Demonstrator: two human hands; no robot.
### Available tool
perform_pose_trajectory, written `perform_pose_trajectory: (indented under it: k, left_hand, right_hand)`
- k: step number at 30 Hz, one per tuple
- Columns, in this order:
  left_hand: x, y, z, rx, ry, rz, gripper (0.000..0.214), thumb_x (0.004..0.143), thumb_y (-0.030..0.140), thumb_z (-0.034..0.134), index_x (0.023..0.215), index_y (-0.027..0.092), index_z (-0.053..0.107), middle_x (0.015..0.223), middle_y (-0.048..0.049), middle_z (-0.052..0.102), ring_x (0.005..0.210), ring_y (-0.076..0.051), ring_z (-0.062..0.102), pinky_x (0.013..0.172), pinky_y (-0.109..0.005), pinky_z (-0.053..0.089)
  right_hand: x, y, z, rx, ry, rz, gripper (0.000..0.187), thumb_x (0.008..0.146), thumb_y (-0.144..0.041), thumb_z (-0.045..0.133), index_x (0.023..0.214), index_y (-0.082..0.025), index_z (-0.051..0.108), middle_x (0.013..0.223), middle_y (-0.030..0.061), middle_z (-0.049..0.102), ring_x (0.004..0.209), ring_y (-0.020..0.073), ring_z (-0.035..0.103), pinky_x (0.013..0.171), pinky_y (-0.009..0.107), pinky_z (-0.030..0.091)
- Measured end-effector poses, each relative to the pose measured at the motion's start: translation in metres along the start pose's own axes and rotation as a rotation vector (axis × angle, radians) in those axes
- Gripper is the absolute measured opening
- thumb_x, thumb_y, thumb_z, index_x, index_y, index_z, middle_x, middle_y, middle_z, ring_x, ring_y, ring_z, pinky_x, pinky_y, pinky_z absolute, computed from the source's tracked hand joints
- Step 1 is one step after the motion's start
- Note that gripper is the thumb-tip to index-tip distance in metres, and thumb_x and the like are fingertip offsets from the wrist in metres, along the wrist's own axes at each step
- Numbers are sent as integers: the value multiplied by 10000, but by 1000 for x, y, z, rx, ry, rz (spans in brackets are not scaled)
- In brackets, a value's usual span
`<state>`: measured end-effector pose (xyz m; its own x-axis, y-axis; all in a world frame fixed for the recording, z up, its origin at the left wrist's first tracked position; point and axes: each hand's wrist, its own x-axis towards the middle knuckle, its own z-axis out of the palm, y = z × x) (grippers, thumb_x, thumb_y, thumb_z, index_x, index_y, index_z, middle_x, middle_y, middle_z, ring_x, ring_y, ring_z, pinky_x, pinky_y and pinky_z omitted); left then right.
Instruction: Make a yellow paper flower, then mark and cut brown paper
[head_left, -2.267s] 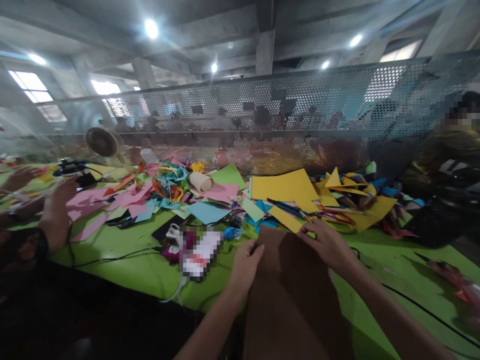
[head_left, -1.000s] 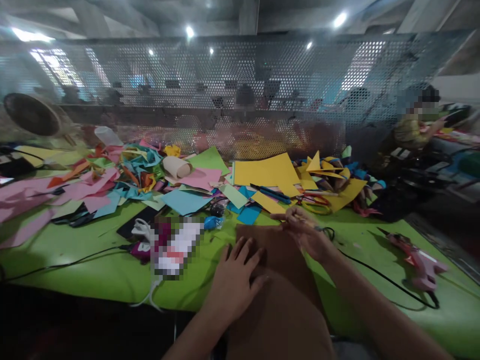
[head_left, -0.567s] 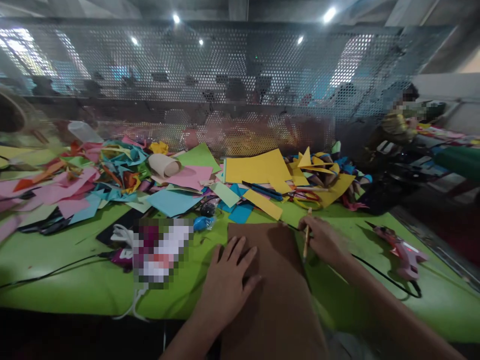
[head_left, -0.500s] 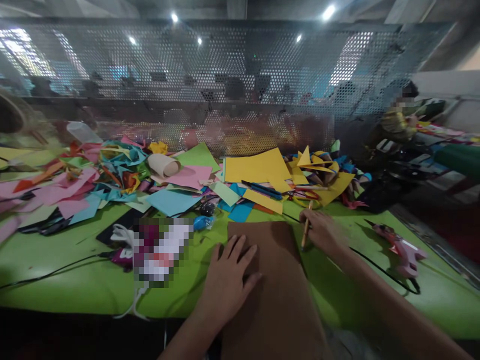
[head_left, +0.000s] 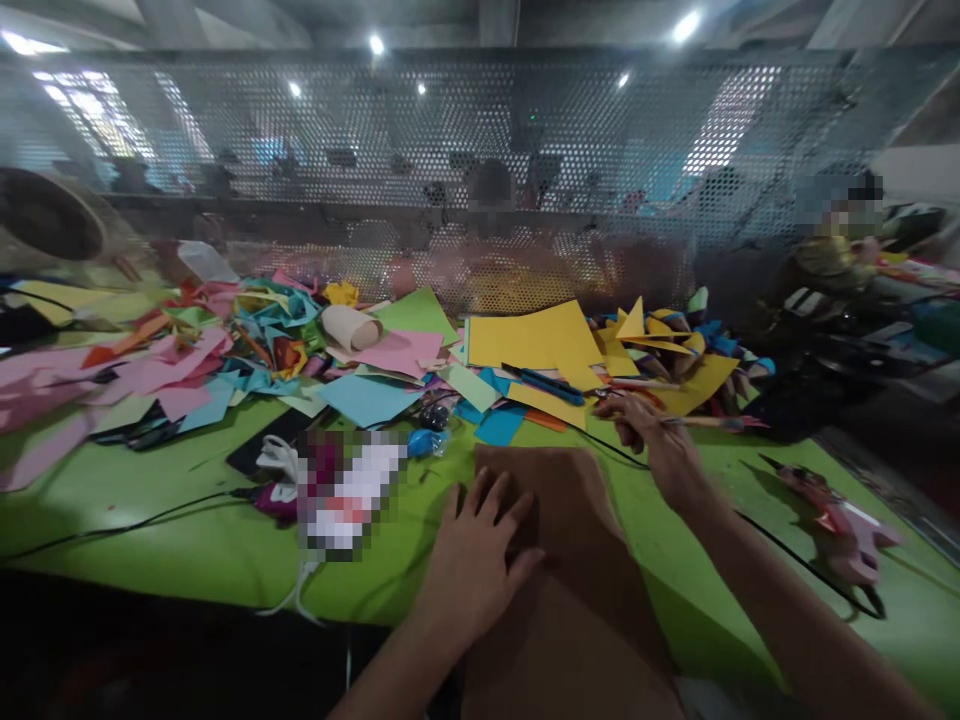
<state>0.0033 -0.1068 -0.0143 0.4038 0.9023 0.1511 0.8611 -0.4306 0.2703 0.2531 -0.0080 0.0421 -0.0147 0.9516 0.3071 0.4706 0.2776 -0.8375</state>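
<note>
A brown paper sheet point(head_left: 577, 590) lies on the green table, its near end running out of the bottom of the view. Flat on its left side rests my left hand point(head_left: 480, 545), fingers spread, holding nothing. My right hand point(head_left: 656, 450) is raised beyond the sheet's far right corner, with its fingers curled. A slim pencil point(head_left: 694, 421) lies almost level across that hand and sticks out to the right; the fingers partly hide it. Close to the right fingertips are red-handled scissors point(head_left: 637, 392) and a blue-black cutter knife point(head_left: 544, 382) on the paper pile.
Coloured paper scraps point(head_left: 202, 340) heap along the back, with a yellow sheet point(head_left: 525, 340) and a cardboard roll point(head_left: 350, 328). A pink glue gun point(head_left: 840, 525) lies at right, its black cable crossing the table. A purple plug point(head_left: 277, 500) and white cord sit left. A perforated metal screen point(head_left: 450, 180) stands behind.
My right hand has lifted away from the sheet's right edge toward the pile, and the pencil has swung from upright to nearly level. My left hand stays on the sheet. The view has shifted slightly.
</note>
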Motion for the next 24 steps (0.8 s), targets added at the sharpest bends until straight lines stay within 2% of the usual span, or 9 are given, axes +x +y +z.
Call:
perform_pose_trajectory:
  k: [2, 4, 7, 9, 14, 19, 24]
  left_hand:
    - [0, 0, -1, -21, -2, -7, 555, 953, 578, 394, 1459, 349, 392, 1569, -47, 374, 1449, -340, 290, 1102, -650, 300]
    - [-1, 0, -1, -38, -2, -12, 563, 953, 595, 371, 1459, 349, 391, 1572, -47, 369, 1448, -341, 291, 1099, -655, 297]
    - [-1, -1, -1, -55, 9, -13, 573, 956, 609, 338, 1456, 336, 401, 1568, -55, 375, 1449, -339, 290, 1113, -646, 284]
    - [-2, -1, 0, -60, 13, -8, 574, 960, 601, 336, 1463, 330, 392, 1568, -60, 372, 1453, -335, 283, 1126, -636, 274]
    - [-3, -2, -1, -66, 8, -8, 579, 960, 580, 360, 1485, 337, 348, 1588, -52, 328, 1461, -333, 263, 1134, -647, 267]
    - [-2, -2, -2, -97, 0, -9, 582, 961, 587, 341, 1478, 320, 363, 1598, -40, 309, 1472, -331, 233, 1140, -651, 267]
    - [-2, -3, -2, -124, -2, -25, 585, 959, 577, 363, 1489, 329, 342, 1596, -41, 314, 1456, -333, 273, 1134, -653, 279]
  right_hand:
    - [-2, -13, 25, 208, -91, 80, 367, 937, -490, 442, 831, -237, 686, 604, -15, 478, 563, 152, 435, 525, 284, 332]
    - [-3, -21, 54, 444, -162, 185, 251, 873, -433, 545, 824, -232, 686, 635, -17, 527, 581, 140, 462, 540, 266, 361]
    - [-3, -19, 90, 551, -235, 260, 180, 794, -391, 624, 834, -222, 668, 743, 4, 633, 630, 141, 544, 582, 259, 427]
    - [-2, -13, 105, 564, -268, 290, 194, 754, -394, 653, 828, -215, 663, 787, 21, 674, 656, 149, 584, 604, 266, 455]
    - [1, 0, 113, 538, -284, 332, 211, 713, -400, 690, 805, -215, 646, 714, 9, 666, 604, 148, 585, 549, 260, 430]
    - [-1, 2, 112, 470, -279, 290, 236, 715, -411, 726, 767, -233, 581, 670, -12, 643, 547, 140, 539, 517, 261, 404]
    - [-2, 3, 115, 406, -310, 250, 242, 733, -418, 747, 745, -226, 600, 637, -25, 610, 547, 135, 530, 528, 266, 423]
